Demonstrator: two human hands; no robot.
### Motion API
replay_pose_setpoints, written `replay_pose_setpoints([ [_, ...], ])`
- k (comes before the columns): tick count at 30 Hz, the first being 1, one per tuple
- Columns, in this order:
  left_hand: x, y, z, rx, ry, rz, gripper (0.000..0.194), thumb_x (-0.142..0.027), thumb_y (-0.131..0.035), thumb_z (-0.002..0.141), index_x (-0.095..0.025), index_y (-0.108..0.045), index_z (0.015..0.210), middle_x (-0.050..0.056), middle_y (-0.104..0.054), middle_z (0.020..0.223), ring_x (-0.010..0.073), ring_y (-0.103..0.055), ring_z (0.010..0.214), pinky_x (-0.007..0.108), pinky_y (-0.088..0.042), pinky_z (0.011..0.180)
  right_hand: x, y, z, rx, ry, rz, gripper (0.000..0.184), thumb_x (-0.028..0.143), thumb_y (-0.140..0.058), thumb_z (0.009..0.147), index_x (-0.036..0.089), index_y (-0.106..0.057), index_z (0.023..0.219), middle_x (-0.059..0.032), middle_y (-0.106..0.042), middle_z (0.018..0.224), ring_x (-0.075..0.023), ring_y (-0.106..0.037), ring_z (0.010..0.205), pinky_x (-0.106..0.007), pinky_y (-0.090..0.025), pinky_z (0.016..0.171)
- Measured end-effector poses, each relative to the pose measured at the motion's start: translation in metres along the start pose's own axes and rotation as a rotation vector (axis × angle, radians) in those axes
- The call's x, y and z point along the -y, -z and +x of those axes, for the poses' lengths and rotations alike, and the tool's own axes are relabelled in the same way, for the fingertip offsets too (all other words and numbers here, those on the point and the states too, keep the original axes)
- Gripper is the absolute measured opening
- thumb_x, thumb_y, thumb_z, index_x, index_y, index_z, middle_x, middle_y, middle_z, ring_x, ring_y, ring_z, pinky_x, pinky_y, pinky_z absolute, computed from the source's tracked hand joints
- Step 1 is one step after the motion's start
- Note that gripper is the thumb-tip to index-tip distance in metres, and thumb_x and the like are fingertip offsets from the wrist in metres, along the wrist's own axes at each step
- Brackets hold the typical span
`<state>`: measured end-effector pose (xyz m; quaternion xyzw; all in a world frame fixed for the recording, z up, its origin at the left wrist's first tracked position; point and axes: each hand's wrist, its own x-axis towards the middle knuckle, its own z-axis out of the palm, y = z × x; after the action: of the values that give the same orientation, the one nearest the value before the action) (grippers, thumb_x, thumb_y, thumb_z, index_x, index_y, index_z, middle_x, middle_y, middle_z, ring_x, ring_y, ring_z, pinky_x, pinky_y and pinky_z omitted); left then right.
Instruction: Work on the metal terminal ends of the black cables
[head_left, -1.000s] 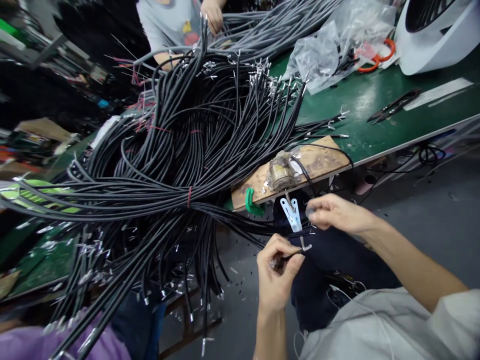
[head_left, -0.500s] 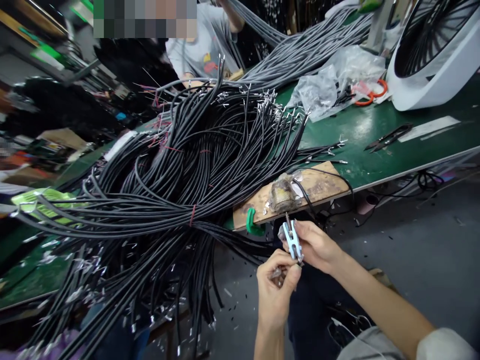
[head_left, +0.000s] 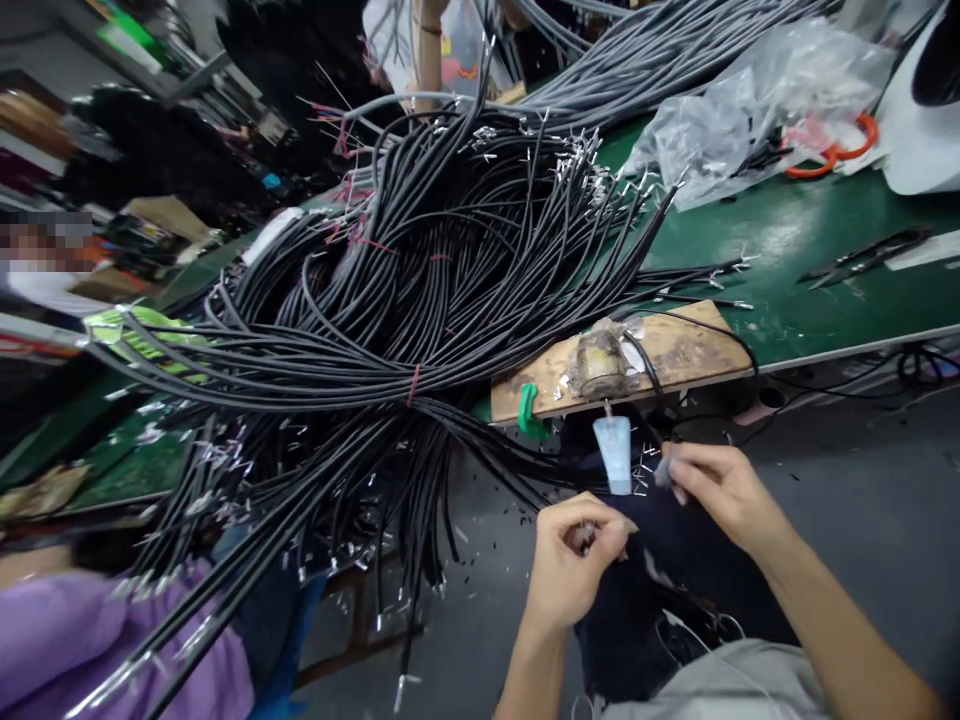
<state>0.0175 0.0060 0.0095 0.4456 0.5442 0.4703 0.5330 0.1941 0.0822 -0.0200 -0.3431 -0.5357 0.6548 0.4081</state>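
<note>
My left hand (head_left: 574, 560) is curled closed below a pale blue clothespin (head_left: 614, 455). Black cables reach toward this hand from the left, but what lies inside its fingers is mostly hidden. To the right of the clothespin, my right hand (head_left: 724, 490) is pinched, with a small greyish piece (head_left: 663, 471) at its fingertips; its kind is unclear. Neither hand touches the clothespin. It hangs from a thin shaft under a tape-wrapped, motor-like cylinder (head_left: 598, 365). That cylinder sits on a wooden board (head_left: 686, 345) at the table edge.
A large heap of black cables (head_left: 352, 370) with silvery ends covers the green table (head_left: 810, 235). A green clamp (head_left: 531, 412) grips the board. Behind are plastic bags (head_left: 697, 130), orange-handled scissors (head_left: 832, 160) and dark snips (head_left: 866, 258). A co-worker's purple sleeve (head_left: 127, 650) is at lower left.
My right hand came in to the clothespin, then drew back to the right. The clothespin's two legs, distinct before, now look like one solid shape. The silvery cable end at my left fingertips no longer shows.
</note>
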Motion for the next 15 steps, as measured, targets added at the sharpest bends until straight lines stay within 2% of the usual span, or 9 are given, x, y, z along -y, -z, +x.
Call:
replay_pose_setpoints([
  [3,0.006,-0.005,0.002,-0.067,0.071,0.097,0.026,-0.035,-0.070,0.078,-0.011,-0.070,0.068,0.002,-0.056,0.062,0.0095,-0.047,0.055,0.020,-0.037,0.050,0.018,-0.012,-0.009,0.127,0.210,-0.331,0.013,0.029,-0.071,0.080,0.017,-0.068,0.078,-0.0037,-0.061,0.071,-0.0178,-0.052,0.071,-0.031,-0.041,0.066],
  [5,0.008,-0.007,0.002,-0.060,0.094,0.110,0.024,-0.033,-0.073,0.075,-0.010,-0.068,0.067,0.001,-0.054,0.062,0.0096,-0.046,0.058,0.020,-0.038,0.053,0.025,-0.023,-0.011,0.161,0.313,-0.434,0.009,0.024,-0.072,0.079,0.017,-0.067,0.082,-0.0049,-0.063,0.075,-0.0192,-0.053,0.075,-0.034,-0.043,0.072],
  [7,0.007,-0.008,0.000,-0.040,0.087,0.101,0.022,-0.031,-0.075,0.073,-0.011,-0.067,0.069,0.001,-0.054,0.065,0.0098,-0.047,0.061,0.019,-0.039,0.054,0.026,-0.032,-0.011,0.101,0.367,-0.463,0.003,0.019,-0.066,0.083,0.017,-0.066,0.080,-0.0046,-0.063,0.073,-0.0186,-0.052,0.073,-0.035,-0.043,0.072],
  [11,0.004,-0.007,-0.007,-0.102,0.054,0.076,0.021,-0.033,-0.072,0.076,-0.013,-0.065,0.076,0.001,-0.054,0.073,0.0093,-0.048,0.062,0.018,-0.040,0.053,0.017,-0.041,-0.013,-0.085,0.381,-0.401,0.015,0.015,-0.059,0.085,0.018,-0.063,0.072,-0.0030,-0.057,0.066,-0.0174,-0.048,0.067,-0.034,-0.040,0.066],
  [13,0.005,-0.009,-0.011,-0.148,0.053,0.048,0.023,-0.036,-0.070,0.078,-0.013,-0.064,0.078,0.001,-0.052,0.073,0.0085,-0.047,0.059,0.017,-0.039,0.051,0.011,-0.046,-0.015,-0.182,0.363,-0.311,0.016,0.015,-0.059,0.084,0.018,-0.063,0.069,-0.0025,-0.055,0.064,-0.0173,-0.047,0.066,-0.034,-0.039,0.065],
  [15,0.008,-0.013,-0.014,-0.170,0.045,0.015,0.025,-0.039,-0.068,0.080,-0.014,-0.063,0.079,0.000,-0.050,0.072,0.0078,-0.045,0.058,0.018,-0.037,0.051,0.005,-0.054,-0.018,-0.254,0.284,-0.101,0.016,0.019,-0.060,0.084,0.018,-0.064,0.068,-0.0024,-0.054,0.065,-0.0172,-0.046,0.066,-0.033,-0.039,0.064],
])
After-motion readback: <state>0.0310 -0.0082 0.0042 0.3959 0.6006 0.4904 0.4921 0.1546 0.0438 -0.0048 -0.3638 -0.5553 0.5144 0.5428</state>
